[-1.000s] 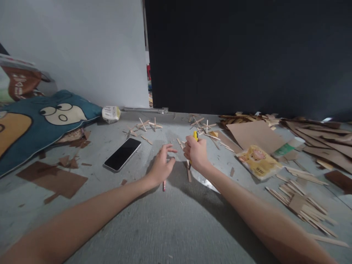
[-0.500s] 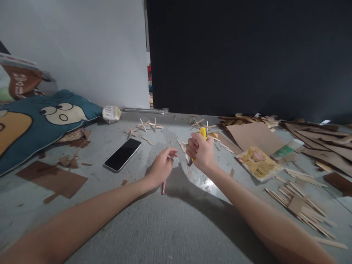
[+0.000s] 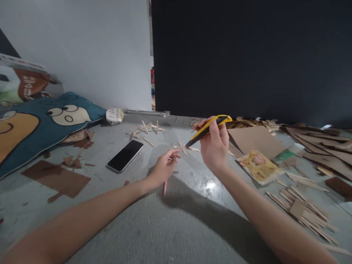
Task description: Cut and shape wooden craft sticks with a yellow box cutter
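My right hand (image 3: 215,146) is raised above the grey floor (image 3: 176,220), its fingers closed on a yellow and black utility knife (image 3: 206,129) that points down to the left. My left hand (image 3: 164,167) rests lower and to the left, fingers pinched together on a small wooden piece near its tips. A red pencil (image 3: 165,187) lies on the floor under that hand's wrist. Short wooden sticks (image 3: 183,148) lie scattered just beyond both hands.
A black phone (image 3: 125,155) lies face up to the left. A blue cartoon cushion (image 3: 41,124) and brown cardboard scraps (image 3: 59,179) are at far left. Cardboard sheets (image 3: 255,137), a yellow packet (image 3: 258,167) and piled sticks (image 3: 301,207) fill the right. A dark panel (image 3: 247,55) stands behind.
My right hand has risen and turned, bringing the knife from upright near the floor to a slanted hold in the air. My left hand's fingers have closed from spread to pinched.
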`<state>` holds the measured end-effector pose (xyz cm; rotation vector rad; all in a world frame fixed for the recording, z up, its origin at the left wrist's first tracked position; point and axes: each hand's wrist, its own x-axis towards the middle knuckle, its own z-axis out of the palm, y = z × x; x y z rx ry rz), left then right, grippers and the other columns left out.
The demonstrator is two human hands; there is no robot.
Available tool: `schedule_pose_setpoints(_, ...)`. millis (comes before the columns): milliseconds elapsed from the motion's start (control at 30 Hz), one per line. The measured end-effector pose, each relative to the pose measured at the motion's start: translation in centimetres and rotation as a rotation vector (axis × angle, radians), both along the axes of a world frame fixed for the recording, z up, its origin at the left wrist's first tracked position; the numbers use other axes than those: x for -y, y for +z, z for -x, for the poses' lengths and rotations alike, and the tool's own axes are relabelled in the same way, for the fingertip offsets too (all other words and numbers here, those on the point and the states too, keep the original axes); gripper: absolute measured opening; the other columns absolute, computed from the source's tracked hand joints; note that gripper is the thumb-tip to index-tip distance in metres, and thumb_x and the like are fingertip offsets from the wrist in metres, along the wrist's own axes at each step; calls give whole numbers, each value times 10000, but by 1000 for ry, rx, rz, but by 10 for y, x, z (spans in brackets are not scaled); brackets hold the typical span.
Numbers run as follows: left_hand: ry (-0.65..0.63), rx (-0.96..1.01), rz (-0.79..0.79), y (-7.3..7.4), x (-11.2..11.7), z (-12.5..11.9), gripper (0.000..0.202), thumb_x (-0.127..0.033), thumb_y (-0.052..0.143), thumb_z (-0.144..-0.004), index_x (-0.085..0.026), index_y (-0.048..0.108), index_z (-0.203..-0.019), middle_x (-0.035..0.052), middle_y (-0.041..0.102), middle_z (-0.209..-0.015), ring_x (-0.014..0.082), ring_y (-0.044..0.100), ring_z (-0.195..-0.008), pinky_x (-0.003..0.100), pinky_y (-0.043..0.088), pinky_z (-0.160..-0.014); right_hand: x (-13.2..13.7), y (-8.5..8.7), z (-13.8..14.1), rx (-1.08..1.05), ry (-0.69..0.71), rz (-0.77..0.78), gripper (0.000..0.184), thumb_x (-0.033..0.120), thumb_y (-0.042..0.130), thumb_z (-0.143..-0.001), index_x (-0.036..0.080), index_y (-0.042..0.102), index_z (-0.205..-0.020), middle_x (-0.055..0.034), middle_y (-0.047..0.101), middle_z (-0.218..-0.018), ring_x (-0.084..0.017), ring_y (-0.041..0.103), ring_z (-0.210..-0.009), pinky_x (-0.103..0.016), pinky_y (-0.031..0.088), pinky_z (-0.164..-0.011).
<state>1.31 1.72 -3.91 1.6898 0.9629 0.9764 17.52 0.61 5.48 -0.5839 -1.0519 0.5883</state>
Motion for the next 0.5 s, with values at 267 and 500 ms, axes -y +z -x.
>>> schedule_pose_setpoints(267,-5,86,50,-6,-5,0,382,-185,479,-914,-145,635,-1260,104,728,-1087,167,645,-863,290,531,-751,11,-6,-16,304,-255,83,237,461,693,-938,230,652,-976,-2,602,-895,-103,508,-646,-253,430,-551)
schedule_pose_setpoints(500,72,108,87,-4,-7,-4,398,-69,428,-855,-156,619,-1192,78,759,-992,142,653,-772,290,532,-762,50,-35,-36,372,-313,57,251,338,809,-863,221,598,-933,15,596,-931,-85,614,-578,-253,537,-536)
